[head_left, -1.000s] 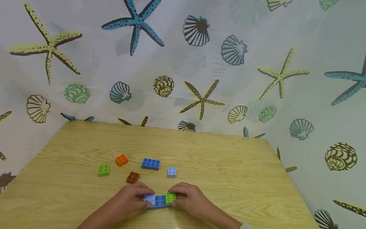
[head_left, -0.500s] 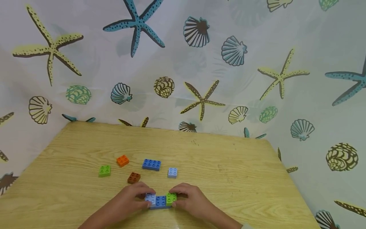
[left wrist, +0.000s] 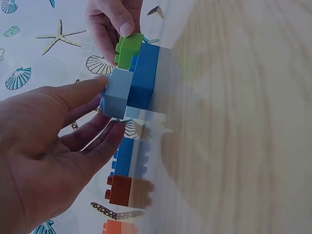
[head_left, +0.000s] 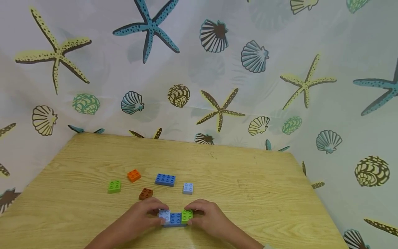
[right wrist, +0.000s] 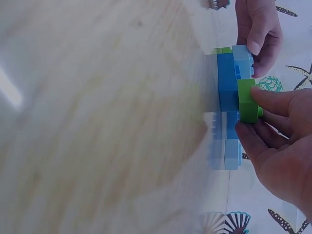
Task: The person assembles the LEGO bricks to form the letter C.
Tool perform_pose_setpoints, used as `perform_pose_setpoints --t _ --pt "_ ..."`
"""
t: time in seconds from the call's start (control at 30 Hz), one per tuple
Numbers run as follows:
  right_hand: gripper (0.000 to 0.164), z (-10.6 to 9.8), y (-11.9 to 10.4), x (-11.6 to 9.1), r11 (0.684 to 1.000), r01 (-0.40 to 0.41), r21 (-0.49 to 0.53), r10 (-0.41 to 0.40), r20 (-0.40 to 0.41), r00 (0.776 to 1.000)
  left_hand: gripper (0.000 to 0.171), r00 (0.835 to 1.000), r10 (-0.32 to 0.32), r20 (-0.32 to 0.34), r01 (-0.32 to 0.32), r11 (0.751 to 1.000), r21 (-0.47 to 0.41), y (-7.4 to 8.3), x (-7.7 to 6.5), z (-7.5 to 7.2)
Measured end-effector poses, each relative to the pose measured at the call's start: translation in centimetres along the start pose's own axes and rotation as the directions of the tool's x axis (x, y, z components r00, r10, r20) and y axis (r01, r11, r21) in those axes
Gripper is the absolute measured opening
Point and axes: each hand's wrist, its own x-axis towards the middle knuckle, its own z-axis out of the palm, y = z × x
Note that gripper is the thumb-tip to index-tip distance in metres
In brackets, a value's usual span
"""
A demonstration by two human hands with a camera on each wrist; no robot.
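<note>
Fingertips and thumb of the left hand [head_left: 141, 218] pinch a pale-blue brick [head_left: 164, 215], and over on the other side the right hand [head_left: 209, 218] has a lime brick [head_left: 187, 216] pinched the same way! Both sit atop one long blue brick [head_left: 175, 219], one at each end, jutting past it, studs bare between them. Just beyond the left hand, there's the brown brick [head_left: 146, 193]; farther out, a loose pale-blue square [head_left: 188, 188], a second long blue [head_left: 165, 180], orange [head_left: 134, 175], and a lime square [head_left: 114, 186] leftmost, all on the wooden table [head_left: 248, 193], backed by a starfish-and-shell cloth [head_left: 174, 69].
</note>
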Motion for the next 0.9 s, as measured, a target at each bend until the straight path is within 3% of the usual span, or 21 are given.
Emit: perform_pose_setpoints --t 0.17,0.47,0.63,0.9 --pt "0.032 0.0 0.0 0.0 1.000 -0.005 0.017 0.005 0.003 1.000 0.037 0.998 -0.032 -0.054 0.029 0.998 -0.060 -0.4 -0.4 -1.3" --pt "0.031 -0.1 0.0 0.0 1.000 -0.004 0.001 0.004 0.011 1.000 0.033 0.987 -0.019 -0.158 0.019 1.000 -0.002 -2.4 -0.4 -4.6" --pt "0.031 -0.2 0.0 0.0 1.000 -0.016 -0.007 0.016 0.021 1.000 0.035 0.988 -0.043 -0.148 0.046 0.999 0.019 -3.3 0.0 -5.7" --pt "0.031 -0.2 0.0 -0.1 1.000 0.000 -0.015 0.000 0.019 1.000 0.039 0.996 0.007 -0.094 -0.003 0.999 0.040 -4.7 1.6 -6.0"
